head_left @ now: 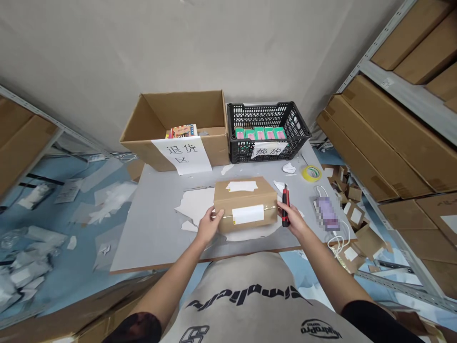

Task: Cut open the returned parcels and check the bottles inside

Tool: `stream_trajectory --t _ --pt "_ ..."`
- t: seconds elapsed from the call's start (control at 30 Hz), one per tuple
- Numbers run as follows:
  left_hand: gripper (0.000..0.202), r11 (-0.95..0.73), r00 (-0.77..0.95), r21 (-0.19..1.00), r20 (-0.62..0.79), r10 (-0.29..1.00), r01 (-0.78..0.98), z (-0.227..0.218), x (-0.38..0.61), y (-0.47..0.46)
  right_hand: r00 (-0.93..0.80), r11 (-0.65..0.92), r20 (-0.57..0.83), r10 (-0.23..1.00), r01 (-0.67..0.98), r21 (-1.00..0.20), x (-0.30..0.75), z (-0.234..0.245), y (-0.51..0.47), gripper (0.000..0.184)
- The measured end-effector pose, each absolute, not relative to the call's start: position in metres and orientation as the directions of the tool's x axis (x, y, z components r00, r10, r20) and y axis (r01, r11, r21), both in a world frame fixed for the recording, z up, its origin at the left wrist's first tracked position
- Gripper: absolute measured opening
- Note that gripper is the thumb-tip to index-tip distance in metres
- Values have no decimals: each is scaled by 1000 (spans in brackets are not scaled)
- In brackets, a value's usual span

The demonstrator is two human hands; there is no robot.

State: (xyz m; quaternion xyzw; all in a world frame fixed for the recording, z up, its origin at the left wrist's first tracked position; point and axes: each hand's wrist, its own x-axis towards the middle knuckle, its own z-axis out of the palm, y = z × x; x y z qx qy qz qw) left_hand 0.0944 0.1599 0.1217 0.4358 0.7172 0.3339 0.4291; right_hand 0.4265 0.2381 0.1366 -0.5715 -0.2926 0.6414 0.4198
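Note:
A closed cardboard box (246, 195) with white label scraps on its top and front is between my hands at the middle of the table. My left hand (211, 225) grips its left end, thumb on the front face. At the right end, my right hand (292, 218) holds a red and black utility knife (285, 206) upright, its fingers also by the box's side. Whether the blade is out is too small to tell. Clear tape runs across the front of the box. Torn white paper (193, 207) lies under and around it.
At the table's back stand a large open carton (143, 152) with a paper sign and a black plastic crate (235, 150) of green and pink boxes. A yellow tape roll (311, 173) and a phone with cables (327, 213) lie right. Shelves of cartons (371, 138) flank the table.

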Motion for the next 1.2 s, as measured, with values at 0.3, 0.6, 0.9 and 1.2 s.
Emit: stream_trajectory --t 0.3,0.6,0.9,1.2 --pt "58 552 -254 791 -495 831 265 138 85 256 288 -374 -290 913 301 -877 386 139 321 32" --pt "55 536 -98 842 -540 836 -63 127 94 213 189 -405 -360 914 349 -845 401 142 309 31" --pt "70 294 -127 954 -298 946 -49 111 95 178 -50 23 -44 998 875 -483 415 172 274 26" --pt "90 191 -64 974 -200 978 -119 105 89 177 -662 647 -306 684 744 -164 312 232 278 32"
